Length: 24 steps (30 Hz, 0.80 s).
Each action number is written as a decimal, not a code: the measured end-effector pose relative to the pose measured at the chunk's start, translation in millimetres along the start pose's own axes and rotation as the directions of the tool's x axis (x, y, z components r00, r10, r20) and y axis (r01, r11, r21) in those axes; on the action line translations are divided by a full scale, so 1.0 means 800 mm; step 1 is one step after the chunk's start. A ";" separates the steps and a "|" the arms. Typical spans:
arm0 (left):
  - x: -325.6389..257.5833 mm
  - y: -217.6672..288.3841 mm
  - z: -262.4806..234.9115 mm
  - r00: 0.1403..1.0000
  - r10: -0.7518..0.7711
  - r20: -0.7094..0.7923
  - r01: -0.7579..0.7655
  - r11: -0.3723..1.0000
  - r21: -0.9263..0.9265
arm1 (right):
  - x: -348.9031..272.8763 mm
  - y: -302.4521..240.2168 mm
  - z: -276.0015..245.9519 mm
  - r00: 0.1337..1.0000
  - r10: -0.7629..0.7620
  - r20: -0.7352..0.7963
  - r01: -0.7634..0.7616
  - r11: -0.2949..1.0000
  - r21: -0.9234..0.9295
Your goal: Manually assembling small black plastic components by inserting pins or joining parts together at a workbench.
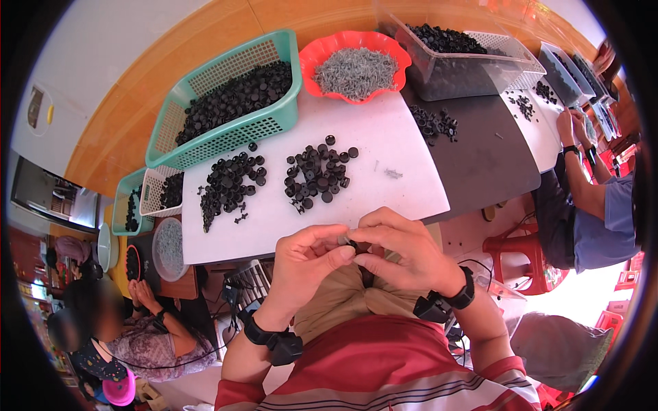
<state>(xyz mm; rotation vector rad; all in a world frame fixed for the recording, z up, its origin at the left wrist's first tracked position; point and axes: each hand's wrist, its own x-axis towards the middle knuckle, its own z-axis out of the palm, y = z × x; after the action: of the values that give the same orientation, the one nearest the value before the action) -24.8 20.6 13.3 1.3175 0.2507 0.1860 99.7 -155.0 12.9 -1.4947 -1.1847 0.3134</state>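
My left hand (pixel 310 259) and my right hand (pixel 401 246) meet fingertip to fingertip just below the near edge of the white table (pixel 397 144). Between the fingers sits a small black plastic cap (pixel 352 244), mostly hidden. Both hands pinch it. On the table in front of me lie two loose heaps of black caps, one on the left (pixel 229 186) and one in the middle (pixel 319 175). A few small grey screws (pixel 393 173) lie to the right of them.
A teal basket (pixel 226 103) full of black caps and a red bowl (pixel 356 65) of grey screws stand at the table's far side. A clear bin (pixel 452 51) of caps sits on a dark table. Other people work at my left (pixel 147 322) and right (pixel 589 205).
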 end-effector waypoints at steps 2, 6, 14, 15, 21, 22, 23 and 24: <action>-0.001 -0.010 -0.004 1.000 -0.011 0.020 0.013 0.998 -0.067 | -0.001 0.008 0.007 0.994 -0.063 -0.087 0.064 0.998 0.017; -0.001 -0.019 -0.004 0.995 -0.094 0.030 0.099 0.928 -0.360 | -0.002 0.017 0.016 0.982 -0.119 -0.150 0.120 0.993 -0.001; 0.000 -0.021 0.004 0.983 -0.180 0.032 0.171 0.847 -0.504 | 0.000 0.023 0.030 0.938 -0.181 -0.296 0.179 0.983 -0.034; 0.000 -0.021 0.004 0.983 -0.181 0.034 0.173 0.844 -0.508 | 0.000 0.023 0.031 0.938 -0.182 -0.297 0.180 0.983 -0.034; -0.001 -0.022 0.007 0.980 -0.196 0.016 0.175 0.830 -0.529 | 0.000 0.024 0.037 0.910 -0.226 -0.346 0.201 0.974 -0.106; -0.002 -0.022 0.008 0.980 -0.200 0.015 0.177 0.827 -0.534 | 0.000 0.025 0.038 0.906 -0.240 -0.350 0.208 0.970 -0.126; -0.002 -0.022 0.008 0.980 -0.200 0.014 0.176 0.827 -0.533 | -0.001 0.027 0.039 0.900 -0.254 -0.353 0.215 0.966 -0.145; -0.002 -0.022 0.008 0.980 -0.199 0.020 0.178 0.824 -0.539 | 0.000 0.029 0.041 0.900 -0.254 -0.354 0.216 0.966 -0.145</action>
<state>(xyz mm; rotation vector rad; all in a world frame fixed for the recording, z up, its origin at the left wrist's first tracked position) -25.0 9.8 -2.2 0.7201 0.3307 0.1005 86.5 -132.5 -17.3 -1.4022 -1.0706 -0.1924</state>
